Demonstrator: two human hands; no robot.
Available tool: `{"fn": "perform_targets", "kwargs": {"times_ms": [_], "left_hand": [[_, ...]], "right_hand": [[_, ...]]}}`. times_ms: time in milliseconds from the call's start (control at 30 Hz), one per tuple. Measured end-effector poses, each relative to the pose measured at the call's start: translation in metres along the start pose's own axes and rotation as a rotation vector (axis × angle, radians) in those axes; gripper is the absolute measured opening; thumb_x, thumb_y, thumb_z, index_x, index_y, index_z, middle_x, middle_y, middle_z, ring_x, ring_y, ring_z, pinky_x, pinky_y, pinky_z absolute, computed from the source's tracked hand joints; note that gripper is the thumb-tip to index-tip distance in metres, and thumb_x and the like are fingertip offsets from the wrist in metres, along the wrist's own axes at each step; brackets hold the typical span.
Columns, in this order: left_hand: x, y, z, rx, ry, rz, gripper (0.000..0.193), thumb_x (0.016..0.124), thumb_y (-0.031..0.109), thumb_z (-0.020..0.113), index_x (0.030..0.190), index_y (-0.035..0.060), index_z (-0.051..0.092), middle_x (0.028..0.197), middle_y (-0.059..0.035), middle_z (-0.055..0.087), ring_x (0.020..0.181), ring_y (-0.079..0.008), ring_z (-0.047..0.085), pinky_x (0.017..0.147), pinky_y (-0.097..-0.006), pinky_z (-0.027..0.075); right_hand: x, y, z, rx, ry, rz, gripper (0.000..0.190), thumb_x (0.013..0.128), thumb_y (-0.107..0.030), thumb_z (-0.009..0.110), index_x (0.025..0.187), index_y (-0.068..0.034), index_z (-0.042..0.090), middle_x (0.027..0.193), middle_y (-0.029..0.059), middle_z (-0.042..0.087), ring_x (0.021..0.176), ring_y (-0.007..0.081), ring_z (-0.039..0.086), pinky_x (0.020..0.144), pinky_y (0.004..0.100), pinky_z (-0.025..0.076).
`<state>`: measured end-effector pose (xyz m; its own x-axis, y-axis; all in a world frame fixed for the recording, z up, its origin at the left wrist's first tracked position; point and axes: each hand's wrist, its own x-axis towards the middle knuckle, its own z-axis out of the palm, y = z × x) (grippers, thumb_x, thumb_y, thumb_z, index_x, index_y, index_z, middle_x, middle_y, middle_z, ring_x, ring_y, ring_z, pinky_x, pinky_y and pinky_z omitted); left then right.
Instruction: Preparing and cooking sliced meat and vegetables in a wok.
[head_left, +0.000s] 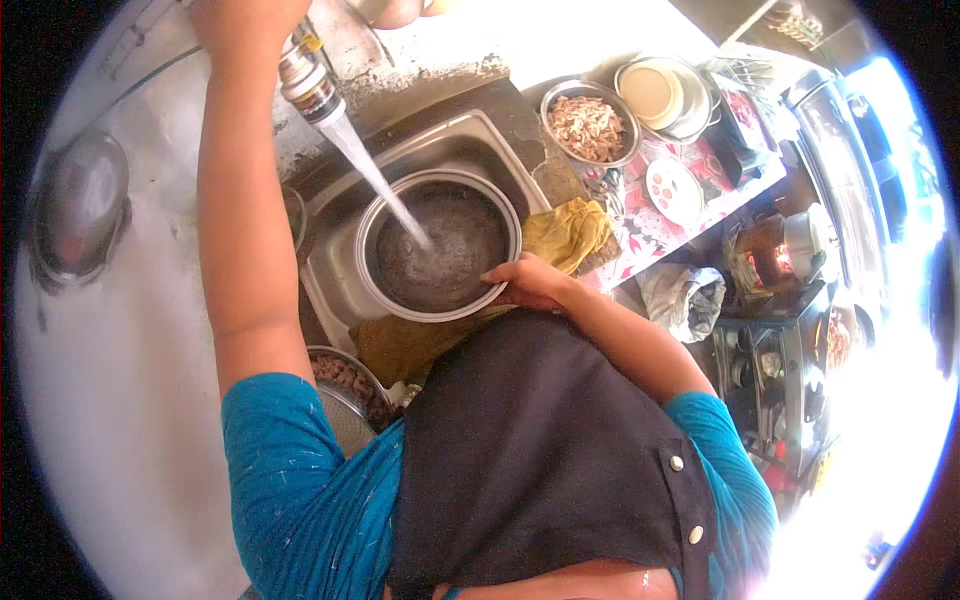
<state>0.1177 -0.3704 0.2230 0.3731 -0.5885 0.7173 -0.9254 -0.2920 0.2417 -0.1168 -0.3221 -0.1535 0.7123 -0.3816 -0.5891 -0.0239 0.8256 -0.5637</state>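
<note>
Water runs from the tap (315, 94) into a round metal pot (439, 300) over the steel sink (341, 281). My right hand (529, 281) grips the pot's rim at its near right side, thumb on top. At the top edge of the picture, my left hand (251, 19) is raised beside the tap; its fingers are cut off by the frame, so what they hold cannot be seen. Water covers the pot's bottom and ripples where the stream lands. A yellow-brown cloth (570, 232) lies just right of the pot.
On the right, a patterned tablecloth (694, 217) bears a bowl of shredded food (585, 127), stacked dishes (652, 94) and a plate with red slices (673, 190). A pot (810, 244) stands by glowing fire. A bowl of brown pieces (349, 375) sits lower left of the sink.
</note>
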Motion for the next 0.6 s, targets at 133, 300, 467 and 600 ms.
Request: {"fn": "perform_targets", "kwargs": {"times_ms": [133, 300, 467, 600], "left_hand": [[-0.004, -0.013, 0.008, 0.079, 0.227, 0.243, 0.026, 0.095, 0.024, 0.065, 0.075, 0.0078, 0.061, 0.066, -0.0041, 0.055, 0.058, -0.0157, 0.049, 0.061, -0.0341, 0.044], [0.000, 0.012, -0.005, -0.014, -0.015, -0.025, 0.028, 0.094, 0.024, 0.067, 0.072, 0.0089, 0.059, 0.063, -0.0023, 0.054, 0.055, -0.0144, 0.046, 0.058, -0.0323, 0.042], [-0.002, 0.000, 0.003, -0.003, -0.001, -0.032, 0.030, 0.094, 0.024, 0.068, 0.070, 0.0098, 0.057, 0.059, -0.0006, 0.051, 0.052, -0.0127, 0.042, 0.054, -0.0308, 0.040], [-0.004, -0.007, 0.011, 0.017, 0.147, 0.094, 0.030, 0.094, 0.024, 0.068, 0.070, 0.0102, 0.056, 0.058, -0.0002, 0.049, 0.051, -0.0124, 0.041, 0.053, -0.0308, 0.039]], "right_hand": [[-0.024, -0.019, 0.025, -0.070, 0.024, 0.022, 0.034, 0.092, 0.003, 0.062, 0.125, 0.011, 0.058, 0.119, 0.0248, 0.067, 0.103, 0.0310, 0.070, 0.093, 0.0418, 0.058], [0.007, 0.012, -0.011, -0.012, -0.046, -0.083, 0.029, 0.091, -0.001, 0.065, 0.118, 0.008, 0.061, 0.107, 0.0172, 0.071, 0.093, 0.0290, 0.072, 0.084, 0.0422, 0.062], [0.013, 0.018, -0.012, -0.039, -0.018, -0.067, 0.027, 0.090, -0.002, 0.067, 0.115, 0.006, 0.064, 0.107, 0.0154, 0.071, 0.094, 0.0276, 0.071, 0.084, 0.0407, 0.061], [0.001, 0.009, 0.000, -0.118, 0.019, -0.048, 0.028, 0.089, -0.002, 0.068, 0.116, 0.005, 0.064, 0.107, 0.0143, 0.071, 0.093, 0.0267, 0.071, 0.083, 0.0393, 0.061]]}}
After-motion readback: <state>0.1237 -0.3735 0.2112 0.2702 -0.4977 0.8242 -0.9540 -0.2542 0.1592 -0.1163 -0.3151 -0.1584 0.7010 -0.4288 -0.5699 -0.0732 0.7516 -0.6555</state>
